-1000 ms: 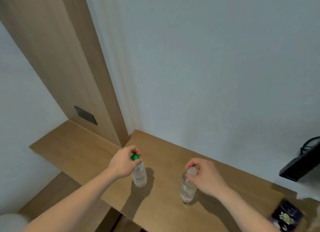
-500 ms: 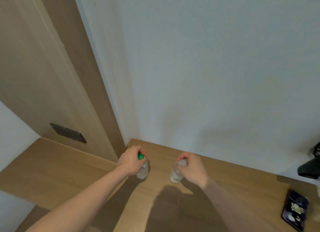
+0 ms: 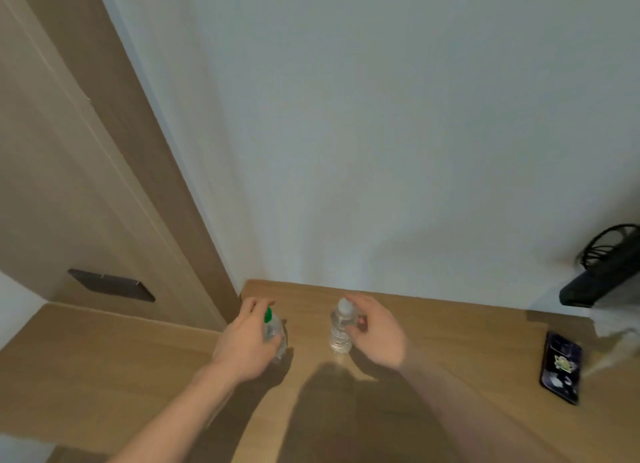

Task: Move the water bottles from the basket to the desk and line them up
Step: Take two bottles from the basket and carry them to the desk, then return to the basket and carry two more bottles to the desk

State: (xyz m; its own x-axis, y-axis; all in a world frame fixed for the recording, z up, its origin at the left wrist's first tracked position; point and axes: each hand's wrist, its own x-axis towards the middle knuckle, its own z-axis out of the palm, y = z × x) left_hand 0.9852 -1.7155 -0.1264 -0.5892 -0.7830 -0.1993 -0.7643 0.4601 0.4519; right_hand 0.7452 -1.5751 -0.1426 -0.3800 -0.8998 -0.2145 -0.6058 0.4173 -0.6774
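A person stands at a wooden desk set against a pale wall, looking down at both forearms. 2 small clear water bottles stand upright on the desk near its back edge, a little apart from each other.

The left hand curls around the green-capped bottle; its fingers wrap the body from the left, and only the cap and part of the far side show past them. The right hand sits just beside the white-capped bottle. Its fingers are loosely bent, with the tips at or very near the bottle's neck, and the blur makes it hard to tell whether they grip it or have just let go.

The basket is not in view. A dark phone lies flat on the desk well to the right, and a black object with coiled cable sits at the far right edge. A wooden panel with a dark plate stands to the left.

The step appears to be setting the 2 bottles down in a row. To do it well, each base should rest flat before the fingers open, both bottles should sit level with each other along the back edge, and the hands should lift straight away, since these light bottles would tip at a sideways brush.
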